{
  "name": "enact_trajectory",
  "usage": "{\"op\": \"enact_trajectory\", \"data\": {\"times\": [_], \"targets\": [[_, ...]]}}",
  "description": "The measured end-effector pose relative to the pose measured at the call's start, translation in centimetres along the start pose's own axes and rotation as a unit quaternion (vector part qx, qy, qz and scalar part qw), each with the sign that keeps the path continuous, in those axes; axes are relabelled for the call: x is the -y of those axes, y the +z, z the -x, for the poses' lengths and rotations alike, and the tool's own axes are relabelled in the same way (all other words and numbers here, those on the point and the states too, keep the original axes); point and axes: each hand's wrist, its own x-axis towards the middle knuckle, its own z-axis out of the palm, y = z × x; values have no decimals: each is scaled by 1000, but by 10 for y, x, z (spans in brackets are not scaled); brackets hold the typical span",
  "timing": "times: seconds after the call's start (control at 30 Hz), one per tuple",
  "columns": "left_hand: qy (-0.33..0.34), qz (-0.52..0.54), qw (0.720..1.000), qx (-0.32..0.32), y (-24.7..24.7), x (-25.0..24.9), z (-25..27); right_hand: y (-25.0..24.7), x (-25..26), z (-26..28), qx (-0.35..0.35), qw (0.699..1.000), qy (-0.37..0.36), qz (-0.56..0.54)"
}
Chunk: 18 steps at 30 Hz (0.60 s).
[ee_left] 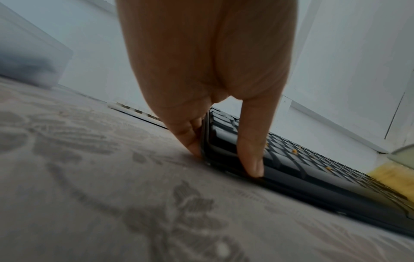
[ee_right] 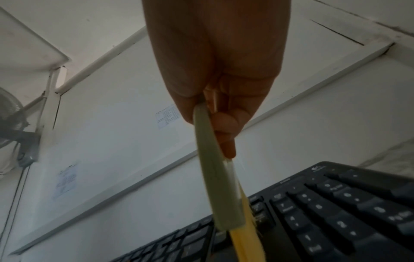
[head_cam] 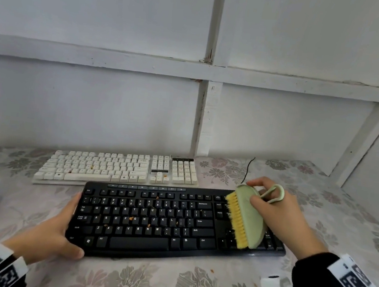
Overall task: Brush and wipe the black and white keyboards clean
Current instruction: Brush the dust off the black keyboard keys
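The black keyboard [head_cam: 174, 222] is steadied at its left end by the left hand [head_cam: 53, 229], thumb on the front edge. The brush [head_cam: 246, 219] is gripped by the right hand [head_cam: 278, 211] at the keypad end. The crumbs [head_cam: 131, 218] lie to the left of this grip, along the long axis. The white keyboard [head_cam: 118, 168] lies behind.

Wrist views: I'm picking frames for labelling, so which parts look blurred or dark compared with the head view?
Left wrist view: tablecloth smeared, left hand soft, black keyboard dim. Right wrist view: underexposed, brush motion-blurred, right hand shadowed. Head view: bright and mostly sharp, straight wall lines bowed by the wide lens, edges soft.
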Motion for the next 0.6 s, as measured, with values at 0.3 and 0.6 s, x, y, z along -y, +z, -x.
{"op": "enact_trajectory", "data": {"times": [0.3, 0.6], "targets": [[11, -10, 1000, -9, 1, -3, 2, -8, 7, 2, -3, 1000, 6, 7], [1, -5, 1000, -4, 1, -4, 3, 12, -1, 0, 2, 1000, 3, -11]]}}
